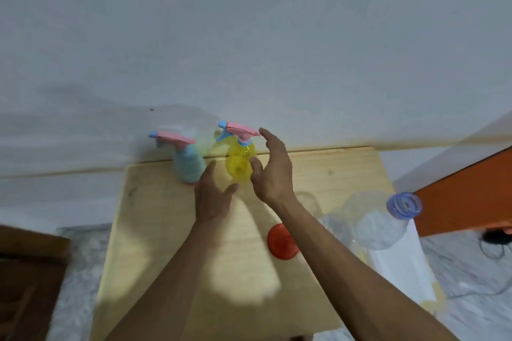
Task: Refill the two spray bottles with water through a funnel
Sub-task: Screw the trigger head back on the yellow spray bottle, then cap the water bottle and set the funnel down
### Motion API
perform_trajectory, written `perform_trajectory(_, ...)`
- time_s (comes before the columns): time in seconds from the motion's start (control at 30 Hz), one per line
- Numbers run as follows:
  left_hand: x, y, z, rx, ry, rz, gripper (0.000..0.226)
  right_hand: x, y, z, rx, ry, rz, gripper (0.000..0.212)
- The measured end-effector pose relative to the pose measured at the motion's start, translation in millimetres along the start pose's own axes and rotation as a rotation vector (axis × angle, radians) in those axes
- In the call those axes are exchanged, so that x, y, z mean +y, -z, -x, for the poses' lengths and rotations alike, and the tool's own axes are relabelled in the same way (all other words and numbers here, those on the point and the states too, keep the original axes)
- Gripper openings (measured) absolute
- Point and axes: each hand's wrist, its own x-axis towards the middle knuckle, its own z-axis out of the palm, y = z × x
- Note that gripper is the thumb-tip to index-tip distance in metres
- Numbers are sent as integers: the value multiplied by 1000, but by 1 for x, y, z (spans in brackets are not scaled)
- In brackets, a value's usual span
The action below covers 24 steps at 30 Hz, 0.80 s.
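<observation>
Wooden table (155,243) against the wall. Big clear water bottle (388,219), blue cap, at its right edge. Both hands spread, holding nothing: right hand (273,167) just beside the yellow spray bottle (239,160), left hand (212,198) below the blue spray bottle (188,163). Red funnel (281,242) lies near centre.

A pale wooden tabletop (155,230) stood against a white wall (249,36); an orange panel (465,194) leaned at right, a dark brown wooden cabinet (27,271) at left

Yellow bottle (240,164); blue bottle (189,164); red funnel (280,242)
</observation>
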Motion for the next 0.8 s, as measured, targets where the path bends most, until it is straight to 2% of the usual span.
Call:
perform_trajectory(0.2,11,13,63,113,25,3,76,-9,31,40,-118,95,-105,53)
perform_trajectory(0.4,38,-3,121,188,31,9,67,-11,96,95,-293,73,-280,48)
perform_trajectory(0.57,57,-31,170,227,7,89,54,15,169,146,-337,99,-400,28)
perform_trajectory(0.67,73,-48,194,277,-7,159,42,49,212,158,-311,66,-382,18)
perform_trajectory(0.73,90,-59,205,273,-48,243,38,84,229,152,-219,26,-306,14)
perform_trajectory(0.8,110,-68,214,238,-98,319,44,124,234,140,-92,-25,-177,13)
